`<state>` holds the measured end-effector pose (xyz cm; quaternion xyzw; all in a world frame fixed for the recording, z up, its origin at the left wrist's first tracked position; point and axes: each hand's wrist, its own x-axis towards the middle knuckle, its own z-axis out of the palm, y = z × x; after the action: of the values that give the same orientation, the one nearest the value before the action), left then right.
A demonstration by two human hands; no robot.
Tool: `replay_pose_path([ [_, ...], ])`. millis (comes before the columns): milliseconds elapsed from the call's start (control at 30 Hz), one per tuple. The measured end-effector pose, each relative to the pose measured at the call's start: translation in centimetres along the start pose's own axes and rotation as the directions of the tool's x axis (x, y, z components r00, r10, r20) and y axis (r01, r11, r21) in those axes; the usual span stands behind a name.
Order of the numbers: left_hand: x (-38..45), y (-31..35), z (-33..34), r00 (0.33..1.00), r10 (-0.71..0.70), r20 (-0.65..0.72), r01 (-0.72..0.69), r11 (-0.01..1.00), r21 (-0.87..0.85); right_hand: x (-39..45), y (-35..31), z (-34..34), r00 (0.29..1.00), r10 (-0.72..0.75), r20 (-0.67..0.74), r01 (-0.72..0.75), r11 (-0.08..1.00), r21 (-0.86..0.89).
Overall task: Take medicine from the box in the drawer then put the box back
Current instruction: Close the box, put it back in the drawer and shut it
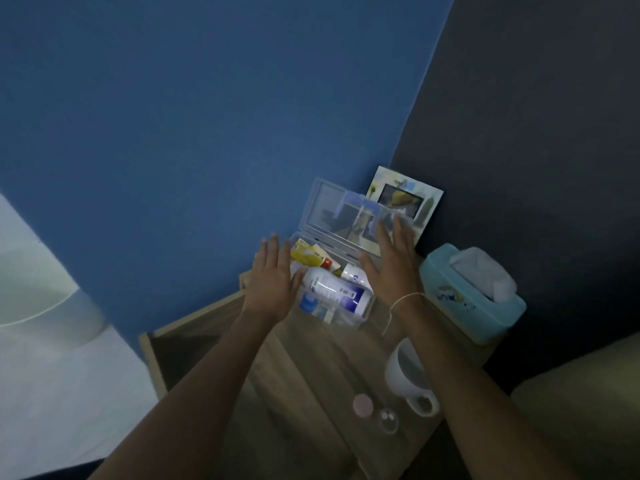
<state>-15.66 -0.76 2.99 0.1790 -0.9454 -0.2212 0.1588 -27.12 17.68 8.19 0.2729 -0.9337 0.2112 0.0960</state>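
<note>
A clear plastic medicine box (363, 315) stands on the wooden nightstand top with its lid (332, 209) raised against the blue wall. Inside lie a white bottle with a blue label (332, 289), a yellow packet (306, 256) and a small white bottle (353, 273). My left hand (272, 278) hovers flat at the box's left side, fingers apart. My right hand (393, 265) hovers flat at the box's right side, its fingertips near the lid. Neither hand holds anything. The open drawer (173, 344) shows at the left, below the top.
A teal tissue box (474, 296) sits right of the medicine box, a photo frame (412, 199) leans in the corner behind it. A white mug (405, 375), a pink cap (362, 405) and a small clear cup (388, 420) stand on the near part of the nightstand.
</note>
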Motion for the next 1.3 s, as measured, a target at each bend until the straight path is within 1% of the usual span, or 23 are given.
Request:
replay_pose_path([
  [67, 0.8, -0.8, 1.3, 0.998, -0.06, 0.022, 0.059, 0.998, 0.029, 2.0, 0.9, 0.5, 1.0, 0.027, -0.001, -0.027, 1.0, -0.015],
  [133, 1.1, -1.8, 2.6, 0.991, -0.121, 0.051, 0.12, 0.992, 0.025, 3.4, 1.7, 1.1, 0.996, 0.076, -0.05, -0.074, 0.996, 0.041],
  [200, 0.9, -2.5, 3.1, 0.977, -0.191, 0.093, 0.196, 0.979, -0.048, 4.4, 2.3, 1.5, 0.981, 0.162, -0.11, -0.136, 0.967, 0.216],
  [233, 0.8, -2.5, 3.2, 0.971, -0.214, 0.104, 0.224, 0.969, -0.106, 4.7, 2.6, 1.5, 0.967, 0.223, -0.124, -0.173, 0.931, 0.322],
  [300, 0.8, -2.5, 3.1, 0.967, -0.228, 0.111, 0.247, 0.946, -0.209, 5.3, 3.0, 1.6, 0.94, 0.331, -0.084, -0.246, 0.827, 0.505],
  [367, 0.8, -2.4, 2.8, 0.962, -0.237, 0.135, 0.266, 0.924, -0.276, 5.3, 3.0, 1.4, 0.928, 0.37, -0.045, -0.272, 0.756, 0.595],
  [400, 0.9, -2.3, 2.6, 0.959, -0.241, 0.15, 0.277, 0.911, -0.306, 5.2, 3.0, 1.2, 0.928, 0.366, -0.066, -0.254, 0.753, 0.607],
  [500, 0.9, -2.1, 2.2, 0.949, -0.256, 0.185, 0.308, 0.879, -0.363, 4.0, 2.9, 0.2, 0.932, 0.314, -0.18, -0.159, 0.802, 0.576],
  [567, 0.6, -1.9, 2.0, 0.948, -0.254, 0.193, 0.31, 0.875, -0.373, 2.9, 2.8, -0.4, 0.948, 0.259, -0.185, -0.132, 0.849, 0.511],
  [600, 0.4, -1.8, 1.9, 0.951, -0.253, 0.179, 0.304, 0.873, -0.381, 2.1, 2.7, -0.7, 0.96, 0.222, -0.168, -0.116, 0.869, 0.482],
  [667, 0.0, -1.6, 1.5, 0.96, -0.261, 0.101, 0.279, 0.868, -0.41, 0.4, 2.3, -1.1, 0.985, 0.123, -0.117, -0.058, 0.892, 0.449],
  [733, -0.3, -1.5, 0.9, 0.971, -0.238, -0.008, 0.214, 0.887, -0.408, -1.2, 1.8, -1.1, 0.999, 0.038, -0.004, -0.032, 0.902, 0.43],
  [800, -0.5, -1.3, 0.3, 0.985, -0.152, -0.083, 0.117, 0.937, -0.33, -2.9, 1.1, -0.7, 0.994, -0.009, 0.109, -0.034, 0.923, 0.384],
  [833, -0.6, -1.2, 0.0, 0.992, -0.089, -0.093, 0.06, 0.959, -0.278, -3.6, 0.8, -0.2, 0.99, -0.034, 0.133, -0.014, 0.938, 0.346],
  [933, -0.9, -1.1, -0.2, 0.995, 0.1, -0.018, -0.102, 0.987, -0.123, -5.5, 0.1, 1.1, 0.977, -0.142, 0.161, 0.105, 0.97, 0.221],
  [1000, -1.4, -1.2, 0.3, 0.985, 0.163, 0.055, -0.161, 0.986, -0.035, -6.4, -0.1, 1.6, 0.968, -0.174, 0.181, 0.137, 0.971, 0.197],
  [1100, -2.0, -1.5, 1.2, 0.979, 0.167, 0.118, -0.177, 0.981, 0.076, -7.2, -0.2, 2.1, 0.972, -0.174, 0.158, 0.138, 0.967, 0.215],
  [1200, -2.3, -1.6, 1.4, 0.979, 0.148, 0.14, -0.161, 0.983, 0.089, -7.2, -0.2, 2.3, 0.975, -0.161, 0.154, 0.126, 0.969, 0.212],
  [1300, -2.5, -1.6, 1.4, 0.976, 0.144, 0.165, -0.162, 0.982, 0.101, -6.8, -0.2, 2.3, 0.973, -0.157, 0.17, 0.129, 0.977, 0.168],
])
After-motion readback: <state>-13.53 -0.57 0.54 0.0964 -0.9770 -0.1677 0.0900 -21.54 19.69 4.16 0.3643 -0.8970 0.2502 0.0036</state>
